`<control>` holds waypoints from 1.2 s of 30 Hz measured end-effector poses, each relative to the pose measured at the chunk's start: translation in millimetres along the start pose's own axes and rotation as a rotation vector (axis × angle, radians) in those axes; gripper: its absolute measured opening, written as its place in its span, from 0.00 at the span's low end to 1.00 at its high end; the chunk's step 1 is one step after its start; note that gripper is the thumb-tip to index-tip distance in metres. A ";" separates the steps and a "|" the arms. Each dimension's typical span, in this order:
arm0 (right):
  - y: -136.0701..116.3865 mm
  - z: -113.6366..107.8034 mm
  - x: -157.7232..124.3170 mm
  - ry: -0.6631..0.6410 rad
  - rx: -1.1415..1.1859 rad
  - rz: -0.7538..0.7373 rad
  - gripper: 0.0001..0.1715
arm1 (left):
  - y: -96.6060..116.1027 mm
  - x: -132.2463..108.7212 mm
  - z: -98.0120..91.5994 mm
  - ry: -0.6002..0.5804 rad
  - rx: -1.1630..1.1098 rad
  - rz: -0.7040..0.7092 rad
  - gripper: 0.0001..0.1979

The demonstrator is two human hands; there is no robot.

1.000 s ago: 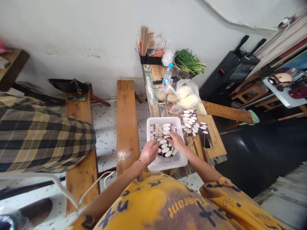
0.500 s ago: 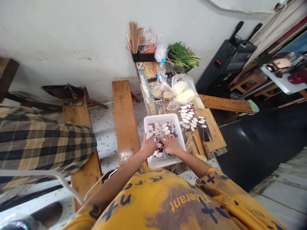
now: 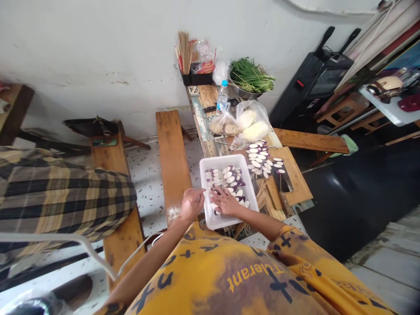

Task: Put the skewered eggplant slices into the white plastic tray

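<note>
A white plastic tray (image 3: 204, 164) on the narrow wooden table holds skewered aubergine slices (image 3: 229, 177), white with purple rims. My right hand (image 3: 225, 202) lies flat inside the tray on the near slices, fingers spread. My left hand (image 3: 192, 204) rests at the tray's left rim with its fingers curled against the edge; nothing shows in it. More skewered slices (image 3: 262, 159) lie on a wooden cutting board (image 3: 293, 175) to the right of the tray.
Behind the tray sit plastic bags of food (image 3: 244, 124), a water bottle (image 3: 222, 96), a bowl of green chives (image 3: 251, 76) and a holder of bamboo skewers (image 3: 184, 52). Wooden benches (image 3: 172, 153) flank the table. A plaid bundle (image 3: 62, 197) lies at left.
My left hand has moved out of the tray to its left rim. My right hand has spread flat over the near slices. The view shifted slightly.
</note>
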State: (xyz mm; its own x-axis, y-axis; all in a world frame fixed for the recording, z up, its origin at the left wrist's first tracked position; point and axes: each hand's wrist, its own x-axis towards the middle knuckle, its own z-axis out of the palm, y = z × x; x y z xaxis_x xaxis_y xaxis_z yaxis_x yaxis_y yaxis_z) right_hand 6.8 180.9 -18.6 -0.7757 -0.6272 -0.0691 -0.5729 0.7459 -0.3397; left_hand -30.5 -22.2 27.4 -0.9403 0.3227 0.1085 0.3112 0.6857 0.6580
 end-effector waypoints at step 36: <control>148.1 -87.2 -36.5 0.356 -0.104 1.343 0.26 | -3.5 -23.2 3.6 -0.139 -0.062 0.048 0.16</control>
State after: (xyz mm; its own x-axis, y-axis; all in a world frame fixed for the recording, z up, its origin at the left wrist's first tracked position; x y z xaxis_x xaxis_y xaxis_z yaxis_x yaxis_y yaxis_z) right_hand -72.8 333.8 15.4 -0.7572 0.6521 -0.0381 0.6507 0.7477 -0.1323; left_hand -9.3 -29.8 19.9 -0.8951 0.4441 0.0395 0.3420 0.6271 0.6998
